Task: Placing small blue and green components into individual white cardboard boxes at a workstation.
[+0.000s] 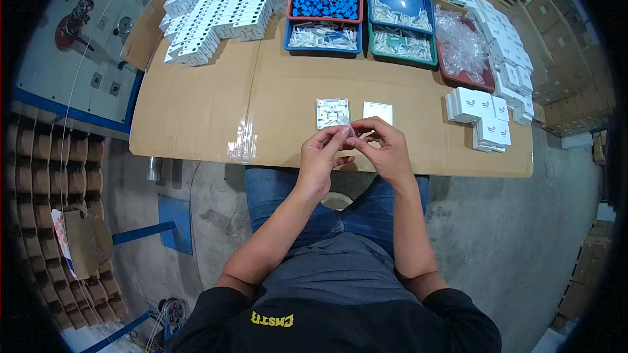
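My left hand [322,157] and my right hand [387,150] meet over the table's front edge, fingertips pinched together. Between them is a small clear plastic piece [345,122], perhaps a little bag; the fingers cover most of it. Just beyond my left fingertips lies a white square switch frame [331,111] with its inner structure facing up. Beside it, behind my right hand, a plain white square plate [378,112] lies flat, its near edge partly covered by my fingers.
Rows of white switch units [226,10] stand at the back left. A red tray [290,12] holds blue parts; blue [286,40] and green [434,57] trays hold pale slim pieces. Clear bags [461,42] fill another tray near stacked white plates [479,108]. Cardboard [196,104] covers the table.
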### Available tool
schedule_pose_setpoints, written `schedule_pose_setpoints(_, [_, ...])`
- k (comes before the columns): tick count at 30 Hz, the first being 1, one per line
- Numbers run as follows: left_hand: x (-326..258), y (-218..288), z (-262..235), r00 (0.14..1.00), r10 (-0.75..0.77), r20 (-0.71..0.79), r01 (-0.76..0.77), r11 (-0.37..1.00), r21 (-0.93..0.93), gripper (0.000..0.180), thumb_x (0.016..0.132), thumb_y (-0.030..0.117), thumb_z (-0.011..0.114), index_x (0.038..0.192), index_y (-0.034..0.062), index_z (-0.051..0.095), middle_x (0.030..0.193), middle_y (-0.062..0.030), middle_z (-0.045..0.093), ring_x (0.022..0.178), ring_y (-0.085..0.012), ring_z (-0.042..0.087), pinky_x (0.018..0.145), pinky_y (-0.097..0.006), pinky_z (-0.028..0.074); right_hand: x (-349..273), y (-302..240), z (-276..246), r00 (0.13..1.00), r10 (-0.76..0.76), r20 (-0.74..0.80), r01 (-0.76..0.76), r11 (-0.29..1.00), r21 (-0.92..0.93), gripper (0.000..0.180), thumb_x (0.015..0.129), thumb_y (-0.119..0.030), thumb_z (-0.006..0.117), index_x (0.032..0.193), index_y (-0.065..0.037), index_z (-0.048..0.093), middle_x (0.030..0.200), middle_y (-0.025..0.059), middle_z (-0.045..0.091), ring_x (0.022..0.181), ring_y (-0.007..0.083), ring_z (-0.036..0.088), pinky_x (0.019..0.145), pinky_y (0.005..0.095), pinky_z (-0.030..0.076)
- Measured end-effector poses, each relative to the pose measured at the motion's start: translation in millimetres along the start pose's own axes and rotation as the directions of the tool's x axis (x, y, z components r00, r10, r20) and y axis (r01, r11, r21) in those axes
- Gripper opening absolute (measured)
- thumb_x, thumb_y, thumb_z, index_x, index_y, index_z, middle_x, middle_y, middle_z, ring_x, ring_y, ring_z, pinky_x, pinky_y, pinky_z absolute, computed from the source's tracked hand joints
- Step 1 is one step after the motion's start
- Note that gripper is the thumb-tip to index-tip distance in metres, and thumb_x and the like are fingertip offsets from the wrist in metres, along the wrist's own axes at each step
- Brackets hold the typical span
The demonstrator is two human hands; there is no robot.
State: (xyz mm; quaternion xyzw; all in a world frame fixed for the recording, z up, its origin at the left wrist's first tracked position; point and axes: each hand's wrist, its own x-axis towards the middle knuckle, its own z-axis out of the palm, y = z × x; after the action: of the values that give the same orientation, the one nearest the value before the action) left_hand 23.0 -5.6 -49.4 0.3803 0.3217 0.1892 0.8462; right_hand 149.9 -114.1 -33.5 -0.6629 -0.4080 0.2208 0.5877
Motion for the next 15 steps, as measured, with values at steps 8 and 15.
schedule_pose_setpoints(8, [3.5,-8.5,-1.6,0.989,0.145,0.02,-0.146,0.969,0.198,0.015,0.102,0.019,0.07,0.108,0.0058,0.075,0.102,-0.0027,0.073,0.092,-0.0103,0.069,0.075,-0.027,0.058,-0.6,19.5,-2.7,0.971,0.234,0.048,-0.236,0.907,0.348,0.024,0.095,-0.003,0.074,0.118,0.003,0.071,0.106,0.0091,0.074,0.096,0.0137,0.071,0.086,0.0257,0.059])
schedule_pose_setpoints(15, [-6.2,-5.6,11.4,0.828,0.552,0.095,-0.524,0.704,0.479,0.009,0.096,0.004,0.074,0.101,-0.0027,0.073,0.101,-0.0054,0.068,0.09,-0.012,0.069,0.072,-0.025,0.056,-0.7,14.2,13.4,0.945,0.314,-0.094,-0.239,0.855,0.46,0.016,0.099,-0.001,0.068,0.114,0.004,0.069,0.106,0.0087,0.073,0.094,0.0129,0.07,0.082,0.0259,0.059])
